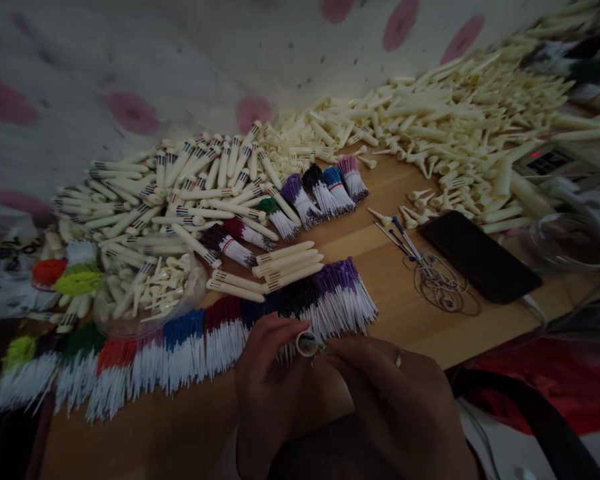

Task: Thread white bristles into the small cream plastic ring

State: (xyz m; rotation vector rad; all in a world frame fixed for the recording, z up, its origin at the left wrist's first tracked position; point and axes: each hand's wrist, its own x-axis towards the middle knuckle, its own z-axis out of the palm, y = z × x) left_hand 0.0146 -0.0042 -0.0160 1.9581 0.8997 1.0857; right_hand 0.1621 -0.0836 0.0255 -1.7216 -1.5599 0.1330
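a hollow, round, cream plastic tube (301, 348) is gripped in the curled left hand (266, 383), its open end turned up; at three o'clock, the right hand (403, 393) is held pinched beside it, whether on anything cannot be told; slim white plastic sticks with coloured tips (183, 353) are spread from nine to one o'clock

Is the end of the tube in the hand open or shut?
Open: the tube in the left hand shows its round, hollow rim.

Cream pens (293, 265), white-and-purple refills (347, 293), black phone (481, 257), wood-grained brown table (415, 320), pale backdrop (190, 53) spotted pink
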